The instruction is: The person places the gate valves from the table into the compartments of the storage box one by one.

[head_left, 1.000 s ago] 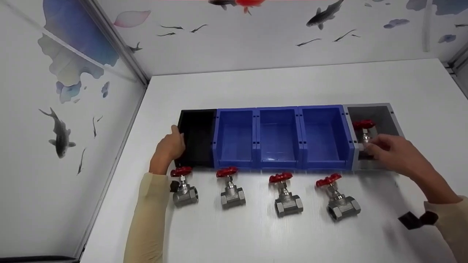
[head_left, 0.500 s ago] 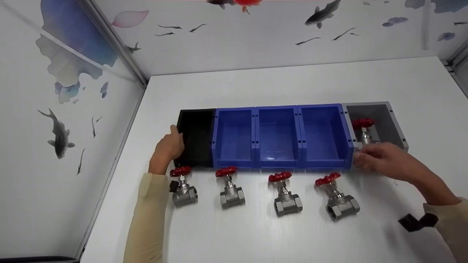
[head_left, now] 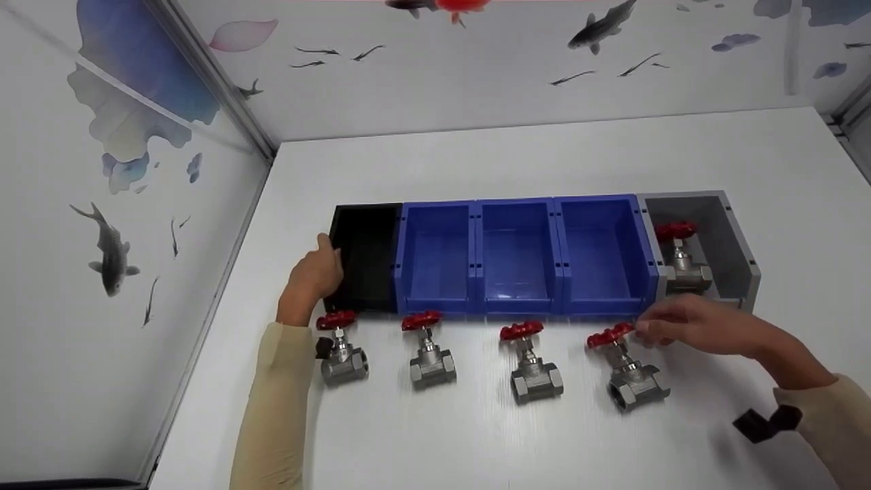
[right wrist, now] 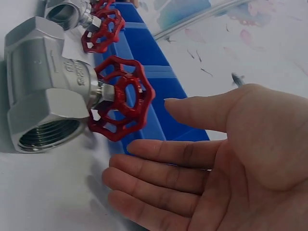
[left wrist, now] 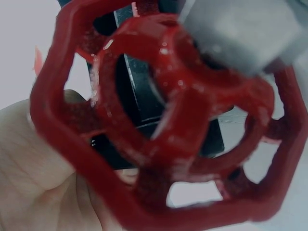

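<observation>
My right hand (head_left: 708, 328), fingers extended and thumb apart in the right wrist view, is beside the red handwheel (right wrist: 126, 98) of the rightmost gate valve (head_left: 633, 378) on the table, holding nothing. Another gate valve (head_left: 686, 272) lies in the grey bin (head_left: 747, 286), its red wheel toward the back. My left hand (head_left: 314, 275) grips the left wall of the black bin (head_left: 364, 255) at the row's left end. In the left wrist view a valve's red handwheel (left wrist: 180, 130) hides much of that hand and bin.
Three blue bins (head_left: 517, 255) stand between the black and grey ones. Three more valves lie in front of the row: a left one (head_left: 343, 361), a second (head_left: 432, 361) and a third (head_left: 536, 378). A patterned panel (head_left: 116, 224) borders the table's left side.
My right hand has let go of the valve in the grey bin, moved out over its front and down-left to the rightmost table valve. The left hand stays at the black bin.
</observation>
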{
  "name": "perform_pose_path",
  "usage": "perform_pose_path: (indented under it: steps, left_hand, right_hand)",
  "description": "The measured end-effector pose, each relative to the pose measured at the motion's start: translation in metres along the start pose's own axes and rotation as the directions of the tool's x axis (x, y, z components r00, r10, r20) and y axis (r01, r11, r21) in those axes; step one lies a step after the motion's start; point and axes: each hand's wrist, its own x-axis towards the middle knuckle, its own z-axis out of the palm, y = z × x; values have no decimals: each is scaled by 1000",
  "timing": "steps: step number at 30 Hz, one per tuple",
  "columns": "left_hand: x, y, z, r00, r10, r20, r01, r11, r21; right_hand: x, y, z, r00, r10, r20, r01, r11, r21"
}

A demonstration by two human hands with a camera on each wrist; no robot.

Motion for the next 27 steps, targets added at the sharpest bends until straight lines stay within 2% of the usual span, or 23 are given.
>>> perform_pose_path:
  steps: [8, 16, 22, 27]
  left_hand:
    - [-3, 0, 0, 999, 37, -22, -37, 999, 2]
    - [-3, 0, 0, 1000, 25, -16, -25, 1000, -3]
    - [-3, 1, 0, 1000, 23, -14, -23, 1000, -6]
    - [-3, 1, 0, 1000, 26, -12, -26, 1000, -11]
  right_hand:
    - [3, 4, 5, 995, 88, 47, -92, 992, 90]
    - [3, 12, 12, 992, 83, 99, -101, 975, 200]
    - [3, 14, 15, 983, 137, 125, -164, 956, 243]
    - [3, 16, 17, 982, 145, 124, -174, 946, 275]
